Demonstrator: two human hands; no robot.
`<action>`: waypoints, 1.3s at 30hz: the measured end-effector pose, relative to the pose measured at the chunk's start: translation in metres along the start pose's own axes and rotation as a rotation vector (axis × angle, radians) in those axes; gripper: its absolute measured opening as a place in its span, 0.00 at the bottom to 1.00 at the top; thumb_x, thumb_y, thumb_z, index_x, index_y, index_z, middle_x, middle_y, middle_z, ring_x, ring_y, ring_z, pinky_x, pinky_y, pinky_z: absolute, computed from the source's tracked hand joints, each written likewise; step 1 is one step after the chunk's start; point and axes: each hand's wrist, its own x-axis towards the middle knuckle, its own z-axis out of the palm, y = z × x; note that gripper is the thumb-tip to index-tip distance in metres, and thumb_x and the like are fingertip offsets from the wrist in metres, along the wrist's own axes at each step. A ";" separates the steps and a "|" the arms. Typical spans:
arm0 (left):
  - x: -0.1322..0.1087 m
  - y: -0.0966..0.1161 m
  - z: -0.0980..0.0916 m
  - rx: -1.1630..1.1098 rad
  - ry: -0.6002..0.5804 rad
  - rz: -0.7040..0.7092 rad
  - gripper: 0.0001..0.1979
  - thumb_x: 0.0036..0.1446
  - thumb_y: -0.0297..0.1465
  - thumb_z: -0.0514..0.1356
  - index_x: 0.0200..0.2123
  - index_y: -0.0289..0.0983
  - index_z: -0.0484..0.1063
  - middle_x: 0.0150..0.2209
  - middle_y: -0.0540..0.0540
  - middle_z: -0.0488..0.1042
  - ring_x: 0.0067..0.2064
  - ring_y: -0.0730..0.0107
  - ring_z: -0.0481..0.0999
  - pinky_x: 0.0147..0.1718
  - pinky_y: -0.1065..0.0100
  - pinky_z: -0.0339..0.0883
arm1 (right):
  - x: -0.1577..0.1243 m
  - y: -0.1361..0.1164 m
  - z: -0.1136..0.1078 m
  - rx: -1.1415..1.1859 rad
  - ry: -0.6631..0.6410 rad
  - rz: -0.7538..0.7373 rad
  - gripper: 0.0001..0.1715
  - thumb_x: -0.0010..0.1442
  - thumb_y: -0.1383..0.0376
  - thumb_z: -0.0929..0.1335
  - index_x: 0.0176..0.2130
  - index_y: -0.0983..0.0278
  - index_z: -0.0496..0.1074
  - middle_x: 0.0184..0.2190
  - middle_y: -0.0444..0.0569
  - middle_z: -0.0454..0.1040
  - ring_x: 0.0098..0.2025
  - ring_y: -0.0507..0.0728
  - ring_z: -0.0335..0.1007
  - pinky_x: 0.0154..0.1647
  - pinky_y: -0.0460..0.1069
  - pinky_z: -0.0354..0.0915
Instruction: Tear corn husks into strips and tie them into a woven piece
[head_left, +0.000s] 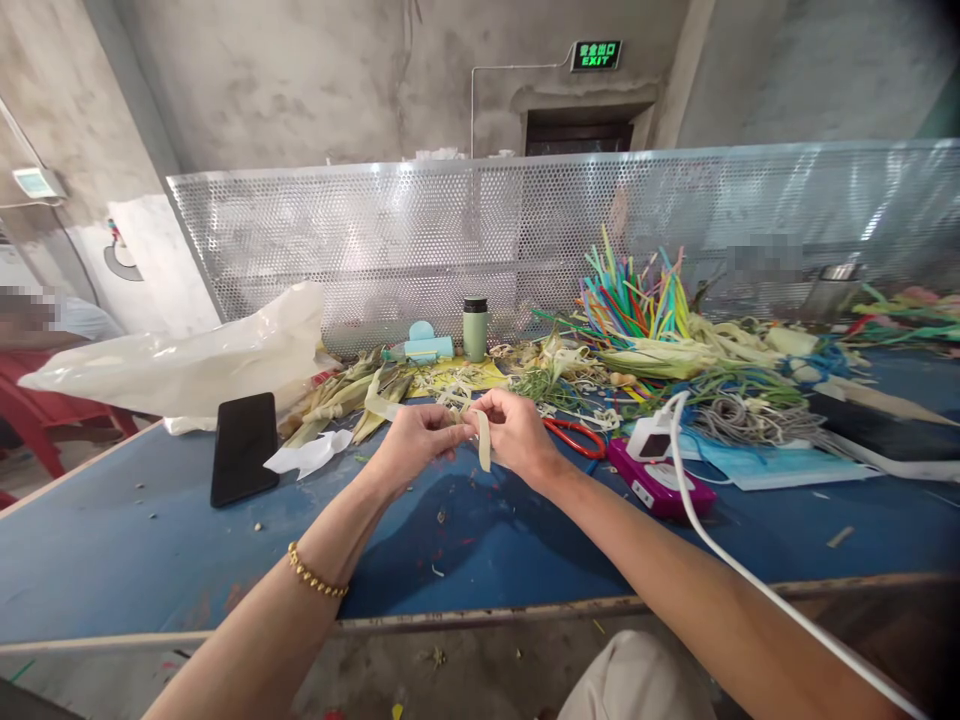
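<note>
Over the middle of the table, my left hand (pixel 420 440) and my right hand (pixel 514 430) meet, fingers pinched together. Both are closed on a pale corn husk strip (pixel 484 445). One flat end of it hangs down in front of my right fingers. A pale length (pixel 381 402) sticks out beyond my left hand, to the upper left; whether it is the same piece I cannot tell. The part between the fingertips is mostly hidden. Just right of my right hand lie red-handled scissors (pixel 581 438), their blades not clearly visible.
On the blue table (pixel 150 570) lie a black phone (pixel 244 450), crumpled white paper (pixel 309 455) and loose husks (pixel 337 400). A green bottle (pixel 475 332) stands behind. Rightward are colourful pipe cleaners (pixel 637 300), a purple power socket (pixel 660 485) with a white cable (pixel 720 540), and a blue mask (pixel 780 465).
</note>
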 end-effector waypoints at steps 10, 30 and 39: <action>0.001 -0.004 0.000 0.013 0.000 0.019 0.14 0.51 0.36 0.62 0.20 0.35 0.68 0.18 0.50 0.68 0.22 0.75 0.65 0.24 0.70 0.56 | 0.000 -0.007 -0.001 0.142 -0.021 0.152 0.08 0.45 0.63 0.71 0.24 0.66 0.70 0.17 0.42 0.68 0.20 0.49 0.59 0.19 0.44 0.56; 0.002 -0.004 -0.003 -0.253 0.054 -0.051 0.15 0.46 0.37 0.67 0.19 0.32 0.70 0.18 0.49 0.67 0.20 0.77 0.64 0.21 0.71 0.56 | 0.001 -0.017 -0.010 0.165 -0.042 0.166 0.12 0.51 0.61 0.67 0.21 0.66 0.67 0.18 0.43 0.66 0.18 0.49 0.60 0.21 0.45 0.56; 0.001 0.001 -0.004 -0.369 0.009 -0.131 0.16 0.44 0.36 0.68 0.18 0.32 0.69 0.20 0.49 0.68 0.21 0.78 0.64 0.20 0.72 0.56 | 0.003 -0.015 -0.018 0.071 -0.174 0.061 0.14 0.56 0.57 0.68 0.32 0.66 0.74 0.29 0.47 0.74 0.29 0.52 0.65 0.27 0.45 0.59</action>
